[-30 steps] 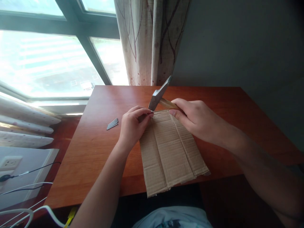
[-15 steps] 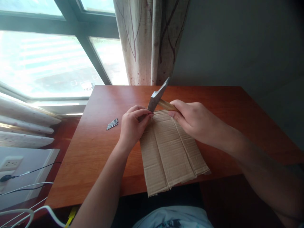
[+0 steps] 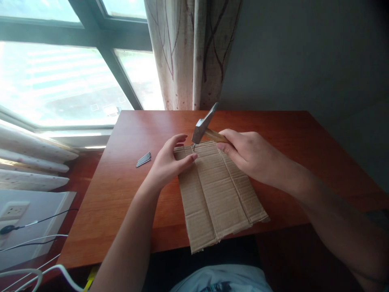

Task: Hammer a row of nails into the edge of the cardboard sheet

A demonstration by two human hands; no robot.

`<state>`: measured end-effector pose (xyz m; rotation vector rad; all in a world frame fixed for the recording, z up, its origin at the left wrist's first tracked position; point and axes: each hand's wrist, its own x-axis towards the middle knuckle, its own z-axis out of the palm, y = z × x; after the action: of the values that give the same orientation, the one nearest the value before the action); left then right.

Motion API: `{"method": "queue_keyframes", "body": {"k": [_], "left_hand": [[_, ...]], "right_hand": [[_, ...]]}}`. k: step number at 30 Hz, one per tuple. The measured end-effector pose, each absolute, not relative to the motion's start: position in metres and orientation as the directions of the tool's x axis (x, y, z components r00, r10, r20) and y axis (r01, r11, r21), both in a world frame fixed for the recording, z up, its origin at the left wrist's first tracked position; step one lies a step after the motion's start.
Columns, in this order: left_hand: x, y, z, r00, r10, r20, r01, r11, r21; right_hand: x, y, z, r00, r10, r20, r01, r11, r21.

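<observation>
My right hand [image 3: 243,150] is wrapped round the wooden handle of a hammer [image 3: 200,129], its metal head tilted over the far left part of a cardboard sheet [image 3: 219,190]. Just under the hammer's face a nail [image 3: 194,148] stands upright in the cardboard near its far edge. My left hand [image 3: 170,160] is open beside that nail, thumb and fingers spread apart with nothing between them. The thumb tip hovers over or touches the cardboard; I cannot tell which. Several loose nails [image 3: 143,159] lie side by side in a small row to the left of my left hand.
The cardboard rests on a reddish-brown wooden table [image 3: 282,162], its near end jutting past the front edge. Behind are a window [image 3: 54,85], a curtain [image 3: 182,52] and a grey wall [image 3: 298,61]. Cables [image 3: 33,271] and a wall socket [image 3: 15,211] are at the lower left.
My left thumb and fingers have let go of the nail and spread apart, the hand shifting slightly left. The nail now shows standing in the cardboard. The hammer has barely moved.
</observation>
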<state>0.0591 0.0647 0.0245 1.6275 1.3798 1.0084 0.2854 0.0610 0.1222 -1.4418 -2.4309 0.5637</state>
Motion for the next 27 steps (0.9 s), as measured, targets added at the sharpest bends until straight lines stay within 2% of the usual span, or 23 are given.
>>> {"method": "queue_keyframes", "body": {"k": [2, 6, 27], "left_hand": [[0.059, 0.064, 0.023, 0.146, 0.989, 0.013, 0.343, -0.063, 0.937], [0.063, 0.064, 0.024, 0.167, 0.985, -0.046, 0.282, -0.003, 0.96], [0.061, 0.065, 0.026, 0.172, 0.985, -0.03, 0.307, -0.025, 0.951]], "right_hand": [[0.285, 0.061, 0.121, -0.472, 0.882, 0.012, 0.778, 0.423, -0.465], [0.283, 0.062, 0.117, -0.492, 0.87, -0.015, 0.775, 0.431, -0.461], [0.28, 0.063, 0.106, -0.505, 0.863, -0.027, 0.771, 0.436, -0.464]]}}
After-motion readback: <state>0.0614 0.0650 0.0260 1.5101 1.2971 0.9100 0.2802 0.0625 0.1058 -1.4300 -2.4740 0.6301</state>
